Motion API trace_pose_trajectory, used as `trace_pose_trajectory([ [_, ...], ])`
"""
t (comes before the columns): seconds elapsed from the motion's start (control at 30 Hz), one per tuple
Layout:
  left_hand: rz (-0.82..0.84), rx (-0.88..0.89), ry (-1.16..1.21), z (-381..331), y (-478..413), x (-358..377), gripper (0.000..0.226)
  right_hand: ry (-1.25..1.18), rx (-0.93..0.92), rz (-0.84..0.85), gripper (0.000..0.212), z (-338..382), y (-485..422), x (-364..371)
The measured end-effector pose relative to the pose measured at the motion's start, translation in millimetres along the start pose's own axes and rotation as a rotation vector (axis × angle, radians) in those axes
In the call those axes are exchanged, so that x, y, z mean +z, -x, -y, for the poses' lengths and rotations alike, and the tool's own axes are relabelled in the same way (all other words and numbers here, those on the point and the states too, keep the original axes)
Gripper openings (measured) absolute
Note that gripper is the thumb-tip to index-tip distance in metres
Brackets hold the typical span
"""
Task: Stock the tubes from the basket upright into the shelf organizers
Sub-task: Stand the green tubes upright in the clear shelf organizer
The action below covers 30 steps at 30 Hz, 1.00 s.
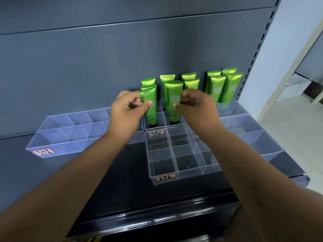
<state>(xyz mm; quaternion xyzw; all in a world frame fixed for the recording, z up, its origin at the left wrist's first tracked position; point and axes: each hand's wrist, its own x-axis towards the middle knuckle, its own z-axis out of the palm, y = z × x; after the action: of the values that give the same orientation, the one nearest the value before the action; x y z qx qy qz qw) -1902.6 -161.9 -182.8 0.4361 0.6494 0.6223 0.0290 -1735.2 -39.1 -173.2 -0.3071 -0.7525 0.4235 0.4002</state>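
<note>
Several green tubes stand upright, cap down, in clear organizers at the back of the dark shelf. My left hand (pixel 127 109) pinches a green tube (pixel 151 110) that stands in the front left cell of the middle organizer (pixel 163 117). My right hand (pixel 195 105) pinches the neighbouring green tube (pixel 173 103) in the cell beside it. A further group of tubes (pixel 222 84) fills the back right organizer. The basket is out of view.
A clear organizer with bare cells (pixel 167 163) sits in front of the middle one, another (pixel 70 131) lies to the left and a third (pixel 253 133) to the right. The shelf's front edge (pixel 157 219) runs below. A slotted upright post (pixel 258 49) bounds the right side.
</note>
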Motion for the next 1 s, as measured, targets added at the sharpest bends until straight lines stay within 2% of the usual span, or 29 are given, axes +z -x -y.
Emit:
trace_pose_trajectory([
  [0.13,0.01,-0.035,0.022,5,1,-1,0.023,0.117,-0.034,0.019,0.027,-1,2,-2],
  [0.27,0.021,-0.084,0.049,9,2,-1,0.037,0.184,-0.01,-0.004,0.032,-3,1,-4],
  [0.47,0.03,-0.14,0.109,6,2,-2,0.031,0.247,0.029,-0.021,0.015,-7,-1,-1],
  [0.6,0.043,-0.142,0.051,1,6,-3,0.015,0.276,0.034,-0.028,0.008,-6,-4,1],
  [0.9,0.198,-0.15,-0.18,9,8,-8,0.022,0.367,0.014,-0.03,0.006,-4,-5,5],
  [1.0,0.186,-0.141,-0.195,12,8,-6,0.029,0.379,0.02,-0.035,0.008,-4,-6,5],
])
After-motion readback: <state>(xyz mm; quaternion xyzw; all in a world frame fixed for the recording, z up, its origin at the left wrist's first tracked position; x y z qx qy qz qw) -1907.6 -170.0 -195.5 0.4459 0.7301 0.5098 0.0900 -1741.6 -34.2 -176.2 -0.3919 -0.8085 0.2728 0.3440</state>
